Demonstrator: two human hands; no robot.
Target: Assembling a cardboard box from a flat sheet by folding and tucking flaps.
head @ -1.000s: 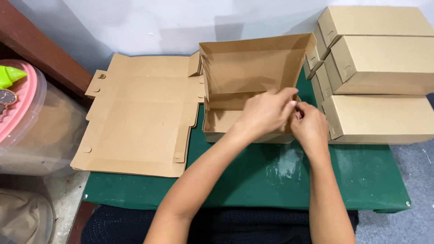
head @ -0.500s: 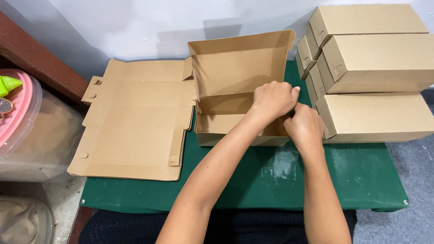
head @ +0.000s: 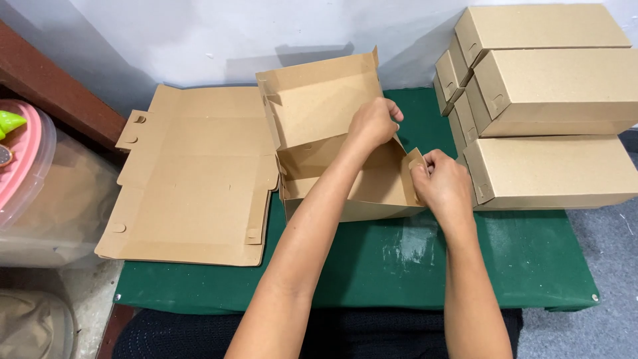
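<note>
Right hand (head: 444, 184), fingers pinched together on the right side flap of the half-folded cardboard box (head: 339, 156), which sits on the green table (head: 399, 266). Left hand (head: 373, 124), just beyond, closed on the upright lid edge. Flat cardboard blanks (head: 193, 179) lie left of both grips; closed boxes (head: 551, 106) stacked right, against the wall

**Matt cardboard on a glossy green cover**

We see a half-folded box (head: 332, 153) of plain brown cardboard, matt and slightly fibrous, like the flat blanks (head: 193, 186) and stacked finished boxes (head: 551, 100). The green table cover (head: 525, 259) looks plastic-coated, smooth, with shiny creases. At left, a translucent plastic tub (head: 40, 199) carries a glossy pink lid (head: 16, 166).
</note>
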